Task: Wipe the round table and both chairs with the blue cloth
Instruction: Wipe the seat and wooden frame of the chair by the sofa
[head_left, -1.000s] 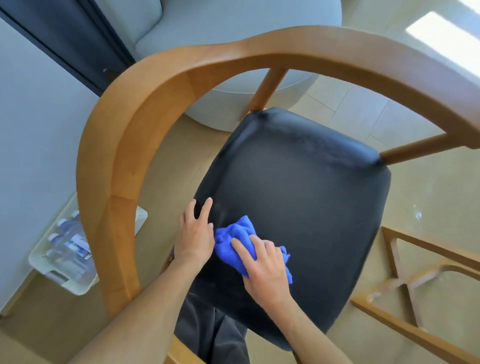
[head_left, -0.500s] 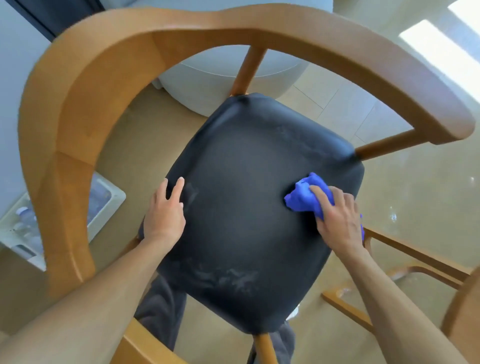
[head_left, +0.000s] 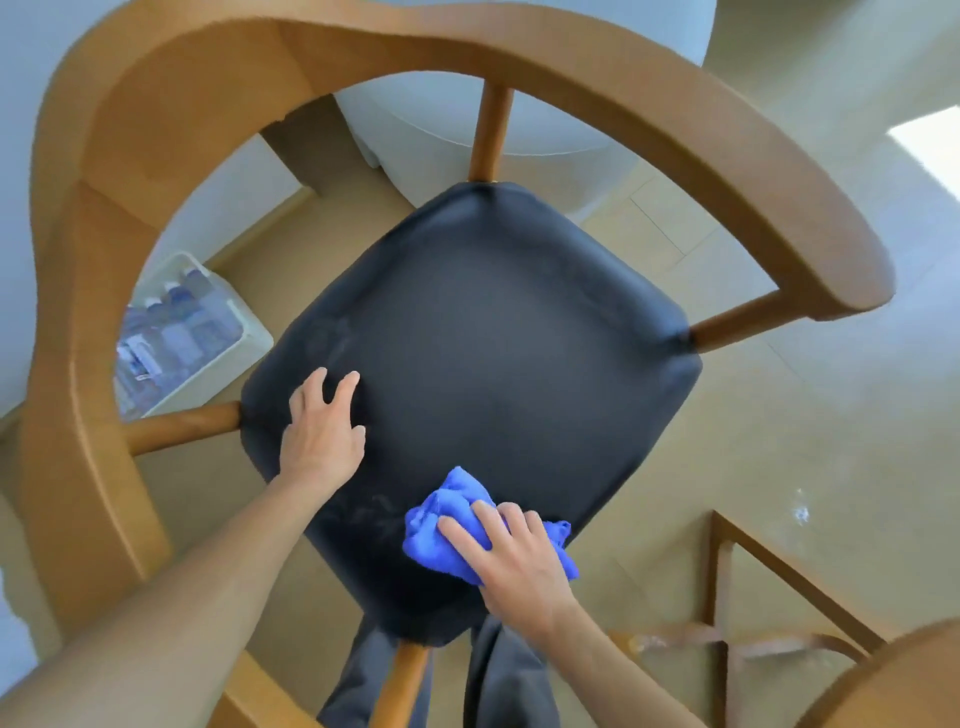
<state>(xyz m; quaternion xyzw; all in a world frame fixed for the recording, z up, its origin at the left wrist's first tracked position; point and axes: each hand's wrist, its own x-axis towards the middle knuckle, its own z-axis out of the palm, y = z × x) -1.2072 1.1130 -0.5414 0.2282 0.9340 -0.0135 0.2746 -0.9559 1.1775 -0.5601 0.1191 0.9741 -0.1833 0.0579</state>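
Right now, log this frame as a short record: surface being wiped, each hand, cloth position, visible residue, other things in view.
surface: black padded seat of the curved wooden armchair
right hand: right hand presses the crumpled blue cloth flat-fingered
left hand: left hand rests open on the seat's left side
cloth position: near front edge of seat
residue: faint pale smears left of the cloth
other: clear plastic bin of bottles on the floor; second wooden chair frame at right

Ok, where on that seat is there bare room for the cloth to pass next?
The seat is bare across its middle and out to the far and right corners. The near edge is crowded: the left hand rests flat near the left corner, and the right hand presses the cloth at the near corner.
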